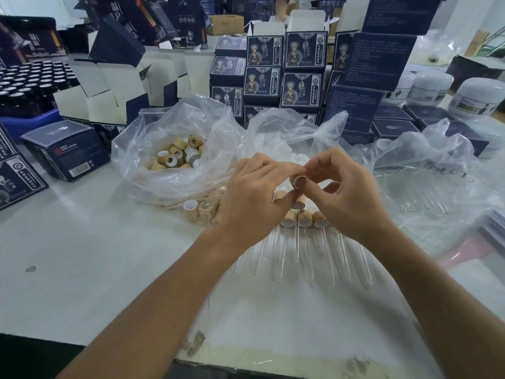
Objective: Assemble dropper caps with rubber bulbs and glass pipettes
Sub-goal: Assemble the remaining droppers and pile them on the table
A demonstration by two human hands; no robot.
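Both hands meet above the white table, holding one tan dropper cap (300, 182) with its open end toward me. My left hand (254, 198) pinches the cap from the left; my right hand (347, 195) pinches it from the right with curled fingers. Just below the hands lies a row of assembled droppers (306, 218), tan caps with glass pipettes (281, 255) pointing toward me. A clear bag of loose tan caps (175, 157) sits to the left. White rubber bulbs (296, 157) fill a bag behind the hands. Loose glass pipettes (418, 195) lie in plastic at the right.
Dark blue product boxes (281, 75) are stacked behind the bags, with open white-lined cartons (109, 86) at the back left. White jars (475, 97) stand at the far right. A single blue box (65, 149) lies at the left. A person sits in the far background.
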